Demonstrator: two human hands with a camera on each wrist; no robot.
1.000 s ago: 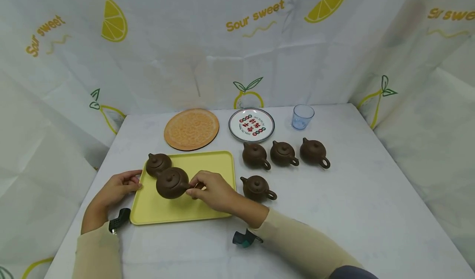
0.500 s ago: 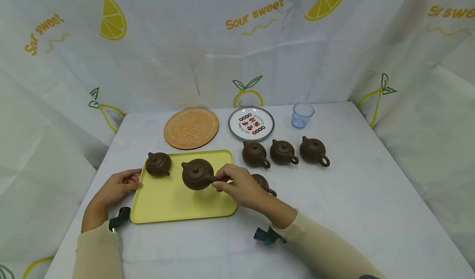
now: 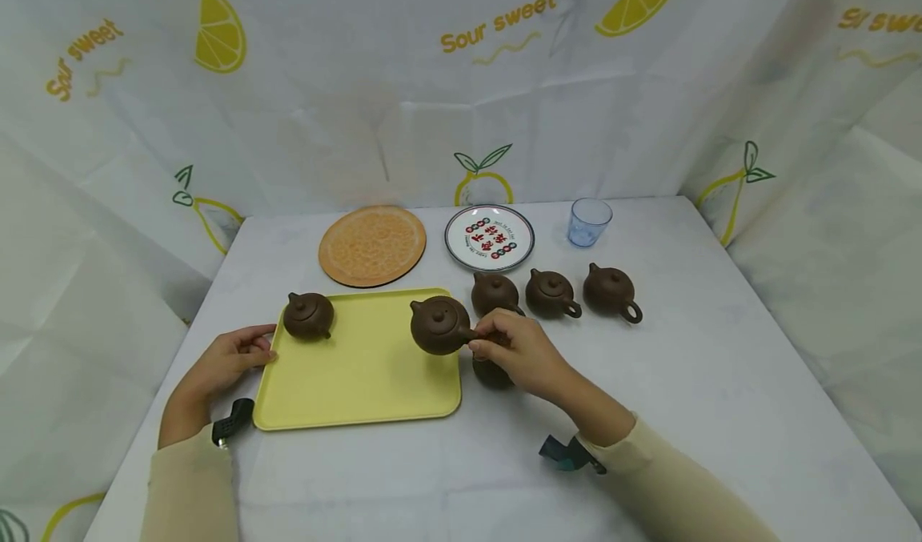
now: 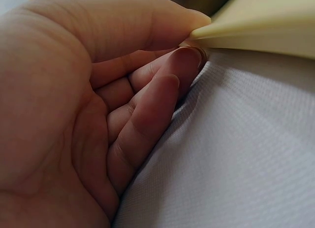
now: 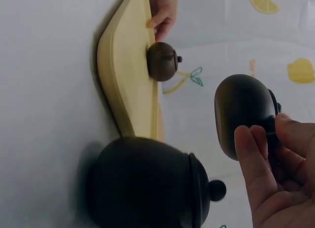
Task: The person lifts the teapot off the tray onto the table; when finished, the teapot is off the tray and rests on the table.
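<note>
My right hand (image 3: 520, 350) pinches the handle of a dark brown teapot (image 3: 438, 326). In the right wrist view this teapot (image 5: 243, 114) is clear of the table, to one side of a larger-looking near teapot (image 5: 147, 181). The head view has it over the right end of a yellow tray (image 3: 360, 366). My left hand (image 3: 230, 366) grips the tray's left edge; in the left wrist view the thumb (image 4: 162, 28) lies on the rim, fingertips under it. Another teapot (image 3: 308, 316) sits in the tray's back left corner. My right hand partly hides a teapot (image 3: 492, 371) on the table.
Right of the tray, a row holds a near teapot (image 3: 495, 292), a middle teapot (image 3: 550, 294) and a right teapot (image 3: 611, 290). Behind stand a round orange-brown mat (image 3: 372, 246), a white plate with red print (image 3: 471, 258) and a blue glass (image 3: 589, 223). Printed cloth walls surround the table.
My right hand has carried the teapot rightward, away from the teapot in the tray's back left corner to the tray's right end. My left hand has stayed at the tray's edge.
</note>
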